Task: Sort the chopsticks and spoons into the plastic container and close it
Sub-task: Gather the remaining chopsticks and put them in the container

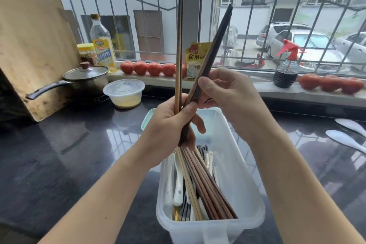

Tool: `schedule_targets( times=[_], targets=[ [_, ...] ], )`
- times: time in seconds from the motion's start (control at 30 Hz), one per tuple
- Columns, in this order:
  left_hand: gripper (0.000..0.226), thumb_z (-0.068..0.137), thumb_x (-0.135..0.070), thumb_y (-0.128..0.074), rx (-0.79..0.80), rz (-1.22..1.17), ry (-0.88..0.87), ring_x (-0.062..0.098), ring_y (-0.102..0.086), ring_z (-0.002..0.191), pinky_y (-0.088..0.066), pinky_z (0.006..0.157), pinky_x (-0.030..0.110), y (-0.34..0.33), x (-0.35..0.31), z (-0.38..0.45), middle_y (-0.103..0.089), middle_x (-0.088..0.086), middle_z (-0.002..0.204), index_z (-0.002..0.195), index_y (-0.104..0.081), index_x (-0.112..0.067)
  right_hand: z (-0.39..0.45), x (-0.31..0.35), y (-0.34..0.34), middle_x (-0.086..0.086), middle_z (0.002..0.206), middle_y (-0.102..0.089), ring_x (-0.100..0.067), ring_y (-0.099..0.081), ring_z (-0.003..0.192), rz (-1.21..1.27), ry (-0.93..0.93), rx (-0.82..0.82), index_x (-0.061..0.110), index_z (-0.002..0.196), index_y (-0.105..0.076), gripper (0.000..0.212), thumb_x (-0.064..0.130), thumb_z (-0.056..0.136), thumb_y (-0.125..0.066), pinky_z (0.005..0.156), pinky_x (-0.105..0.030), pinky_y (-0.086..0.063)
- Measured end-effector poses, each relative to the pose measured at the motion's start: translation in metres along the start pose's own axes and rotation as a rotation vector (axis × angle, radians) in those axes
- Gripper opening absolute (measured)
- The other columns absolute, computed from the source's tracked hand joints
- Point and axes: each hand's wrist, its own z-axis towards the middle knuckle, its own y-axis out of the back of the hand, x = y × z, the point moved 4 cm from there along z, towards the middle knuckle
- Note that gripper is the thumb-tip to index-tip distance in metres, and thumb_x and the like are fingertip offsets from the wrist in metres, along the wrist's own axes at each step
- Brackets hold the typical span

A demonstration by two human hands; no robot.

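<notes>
A translucent white plastic container (243, 194) stands on the dark counter in front of me. It holds several brown and pale chopsticks (206, 186) and white spoons (178, 184). Above it my left hand (170, 125) grips a brown pair of chopsticks (179, 45) standing upright, along with the lower end of a dark pair (215, 41) that leans right. My right hand (229, 93) pinches that dark pair a little higher up. Two white spoons (348, 136) lie on the counter at the far right. A pale green lid edge (146, 119) shows behind the container.
A small pot (87, 77) with a glass lid and a round plastic tub (124, 93) sit at the back left beside a leaning wooden board (33, 45). An oil bottle (102, 41), tomatoes (148, 68), a packet and a spray bottle (287, 67) line the window sill.
</notes>
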Motion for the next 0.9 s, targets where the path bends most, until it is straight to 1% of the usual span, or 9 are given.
schedule_targets(
  times=[0.1, 0.2, 0.27, 0.33, 0.4, 0.47, 0.57, 0.77, 0.9],
  targets=[
    [0.016, 0.108, -0.018, -0.046, -0.008, 0.027, 0.014, 0.031, -0.061, 0.045, -0.040, 0.043, 0.030, -0.002, -0.001, 0.001, -0.072, 0.013, 0.078, 0.112, -0.058, -0.007, 0.002, -0.006, -0.003, -0.010, 0.086, -0.077, -0.026, -0.074, 0.079, 0.038, 0.015, -0.003, 0.007, 0.099, -0.069, 0.013, 0.017, 0.101, -0.061, 0.073, -0.032, -0.061],
    [0.015, 0.109, -0.017, -0.046, -0.091, 0.051, 0.029, 0.033, -0.067, 0.056, -0.048, 0.042, 0.031, 0.000, -0.001, 0.002, -0.070, 0.010, 0.079, 0.107, -0.058, -0.008, 0.006, -0.005, 0.010, -0.006, 0.078, -0.074, -0.020, -0.072, 0.070, 0.078, 0.050, -0.171, 0.014, 0.091, -0.067, 0.015, 0.018, 0.103, -0.058, 0.064, -0.030, -0.060],
    [0.019, 0.109, -0.018, -0.046, -0.174, 0.078, 0.018, 0.028, -0.059, 0.051, -0.044, 0.042, 0.031, 0.003, 0.000, 0.002, -0.058, 0.009, 0.070, 0.108, -0.059, -0.004, 0.008, -0.004, 0.031, -0.002, 0.074, -0.072, -0.014, -0.069, 0.062, 0.085, 0.048, -0.283, 0.013, 0.092, -0.066, 0.014, 0.019, 0.103, -0.059, 0.058, -0.028, -0.059],
    [0.025, 0.110, -0.019, -0.044, -0.214, 0.054, 0.026, 0.022, -0.042, 0.044, -0.030, 0.041, 0.029, 0.004, 0.003, 0.002, -0.040, 0.007, 0.062, 0.112, -0.060, 0.000, 0.008, -0.004, 0.050, -0.003, 0.073, -0.071, -0.010, -0.066, 0.055, -0.107, 0.039, -0.304, 0.012, 0.095, -0.068, 0.012, 0.021, 0.101, -0.062, 0.053, -0.027, -0.056],
    [0.028, 0.110, -0.019, -0.042, -0.197, 0.018, 0.043, 0.018, -0.031, 0.043, -0.018, 0.042, 0.031, 0.002, 0.003, 0.002, -0.033, 0.006, 0.061, 0.115, -0.061, 0.001, 0.007, -0.009, 0.049, -0.004, 0.074, -0.071, -0.013, -0.067, 0.056, -0.433, -0.042, -0.146, 0.013, 0.096, -0.069, 0.012, 0.024, 0.099, -0.064, 0.053, -0.033, -0.059],
    [0.030, 0.110, -0.020, -0.041, -0.178, 0.010, 0.040, 0.018, -0.029, 0.044, -0.016, 0.045, 0.037, 0.000, 0.000, 0.001, -0.034, 0.007, 0.061, 0.118, -0.062, 0.000, 0.000, -0.017, 0.029, -0.002, 0.078, -0.070, -0.016, -0.070, 0.062, -0.661, -0.150, 0.142, 0.015, 0.099, -0.064, 0.012, 0.026, 0.098, -0.064, 0.059, -0.038, -0.062],
    [0.027, 0.109, -0.018, -0.040, -0.197, -0.009, 0.030, 0.018, -0.030, 0.043, -0.015, 0.045, 0.037, 0.003, 0.001, 0.002, -0.037, 0.007, 0.061, 0.123, -0.059, -0.004, -0.014, -0.017, -0.005, 0.003, 0.090, -0.063, -0.017, -0.065, 0.076, -0.880, -0.110, 0.429, 0.017, 0.118, -0.056, 0.026, 0.027, 0.094, -0.062, 0.068, -0.040, -0.059],
    [0.002, 0.107, -0.013, -0.042, -0.236, -0.019, 0.025, 0.020, -0.032, 0.042, -0.017, 0.042, 0.030, 0.004, 0.001, 0.002, -0.041, 0.009, 0.059, 0.107, -0.043, -0.014, -0.028, -0.024, -0.022, -0.002, 0.091, -0.062, -0.018, -0.060, 0.074, -1.098, -0.140, 0.573, 0.015, 0.097, -0.057, 0.011, 0.026, 0.096, -0.053, 0.052, -0.029, -0.044],
    [0.005, 0.108, -0.014, -0.043, -0.208, 0.014, 0.033, 0.020, -0.034, 0.046, -0.018, 0.045, 0.033, 0.002, 0.000, 0.001, -0.044, 0.010, 0.061, 0.103, -0.042, -0.014, -0.023, -0.021, -0.012, 0.012, 0.081, -0.057, -0.012, -0.060, 0.079, -1.036, -0.096, 0.562, 0.026, 0.138, -0.053, 0.043, 0.041, 0.099, -0.060, 0.075, -0.032, -0.053]
  ],
)
